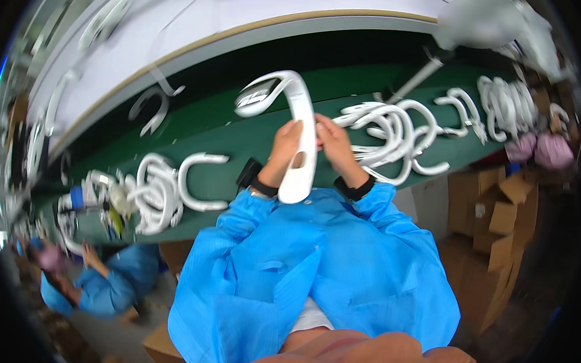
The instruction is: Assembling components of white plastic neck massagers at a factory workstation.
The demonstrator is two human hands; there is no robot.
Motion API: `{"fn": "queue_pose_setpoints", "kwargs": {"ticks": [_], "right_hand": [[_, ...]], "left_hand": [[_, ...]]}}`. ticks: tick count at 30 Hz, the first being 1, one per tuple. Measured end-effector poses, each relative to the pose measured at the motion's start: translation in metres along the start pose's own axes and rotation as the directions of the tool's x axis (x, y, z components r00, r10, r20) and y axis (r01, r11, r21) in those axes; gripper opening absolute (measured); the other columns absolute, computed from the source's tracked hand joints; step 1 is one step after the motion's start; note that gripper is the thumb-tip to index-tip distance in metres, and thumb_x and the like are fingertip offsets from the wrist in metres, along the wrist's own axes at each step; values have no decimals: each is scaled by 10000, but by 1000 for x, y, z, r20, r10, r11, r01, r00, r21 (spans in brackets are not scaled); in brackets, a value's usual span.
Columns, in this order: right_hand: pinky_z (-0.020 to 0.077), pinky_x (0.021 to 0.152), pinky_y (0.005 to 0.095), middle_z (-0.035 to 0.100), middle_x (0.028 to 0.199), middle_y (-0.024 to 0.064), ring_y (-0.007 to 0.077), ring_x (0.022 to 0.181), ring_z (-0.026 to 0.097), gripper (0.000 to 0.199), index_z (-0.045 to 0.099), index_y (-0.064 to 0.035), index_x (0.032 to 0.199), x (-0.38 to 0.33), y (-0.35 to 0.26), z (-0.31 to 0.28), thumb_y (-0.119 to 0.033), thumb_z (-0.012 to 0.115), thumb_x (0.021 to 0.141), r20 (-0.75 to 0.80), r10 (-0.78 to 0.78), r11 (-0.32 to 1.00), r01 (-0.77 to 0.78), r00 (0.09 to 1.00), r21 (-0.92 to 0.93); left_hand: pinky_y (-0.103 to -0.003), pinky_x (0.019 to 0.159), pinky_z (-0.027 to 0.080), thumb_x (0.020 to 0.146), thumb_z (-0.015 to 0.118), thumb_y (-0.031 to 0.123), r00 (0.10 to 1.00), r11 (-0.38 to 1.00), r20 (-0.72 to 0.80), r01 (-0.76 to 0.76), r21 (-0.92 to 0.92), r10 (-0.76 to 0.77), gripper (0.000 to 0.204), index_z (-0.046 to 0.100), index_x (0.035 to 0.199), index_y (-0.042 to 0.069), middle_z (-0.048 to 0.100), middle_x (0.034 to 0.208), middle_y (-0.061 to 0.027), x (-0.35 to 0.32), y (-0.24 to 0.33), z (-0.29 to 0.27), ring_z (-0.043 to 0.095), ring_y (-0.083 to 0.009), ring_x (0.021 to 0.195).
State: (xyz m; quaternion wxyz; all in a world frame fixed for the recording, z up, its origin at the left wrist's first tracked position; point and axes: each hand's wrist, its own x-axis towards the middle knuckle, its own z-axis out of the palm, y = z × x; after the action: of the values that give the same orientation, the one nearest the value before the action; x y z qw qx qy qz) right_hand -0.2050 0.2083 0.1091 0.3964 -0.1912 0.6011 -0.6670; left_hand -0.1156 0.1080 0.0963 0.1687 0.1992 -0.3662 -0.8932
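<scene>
A white, curved piece that looks like a neck fan (301, 117) is held upright in front of my chest. It has a hooked upper end with a dark, slatted panel and an oval hole lower down. My left hand (285, 149) is closed round its left edge. My right hand (335, 148) grips the opposite edge, its fingertips partly hidden behind the piece. Nearest my right hand lies a pile of similar white curved pieces (396, 135) on the green bench (240, 140). To the left of my left hand rests a single U-shaped piece (185, 181).
Another heap of white curved pieces (155, 198) lies to the left, with more pieces (504, 106) at the far right. A raised white shelf (233, 10) runs along the back. Cardboard boxes (496, 216) stand at right. A co-worker in blue (114, 281) sits at lower left.
</scene>
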Motion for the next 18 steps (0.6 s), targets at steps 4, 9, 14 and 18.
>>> {"fn": "queue_pose_setpoints", "kwargs": {"ticks": [4,9,14,18], "right_hand": [[526,524,283,597,1029,95,154,737,608,475,476,-43,1200,-38,-16,-17,-432,417,935,121,223,969,-233,967,80],[526,586,281,624,912,69,122,710,609,353,544,-33,1103,-72,7,-48,-269,609,849,112,151,900,-183,982,395],[517,564,279,627,867,64,126,703,617,365,553,0,1066,-98,-44,-132,-61,699,737,-291,77,923,42,954,382],[477,547,270,599,791,50,120,625,568,246,542,-1,998,-80,-36,-282,-115,621,794,-639,-63,934,271,766,233]], "left_hand": [[-310,710,538,930,491,270,997,967,-70,4,254,14,379,507,1143,-43,634,899,-130,-8,8,19,640,-217,789],[-249,728,479,894,512,89,963,813,121,-269,517,241,207,579,1044,-37,637,941,-68,15,-16,74,591,-112,827],[-288,810,484,939,478,197,956,926,276,-11,377,-101,424,416,1280,-47,591,1115,-102,66,-57,130,572,-184,995],[-298,756,522,923,506,195,971,861,191,28,508,-145,419,429,1245,-62,601,1094,-145,86,-59,129,611,-223,945]]}}
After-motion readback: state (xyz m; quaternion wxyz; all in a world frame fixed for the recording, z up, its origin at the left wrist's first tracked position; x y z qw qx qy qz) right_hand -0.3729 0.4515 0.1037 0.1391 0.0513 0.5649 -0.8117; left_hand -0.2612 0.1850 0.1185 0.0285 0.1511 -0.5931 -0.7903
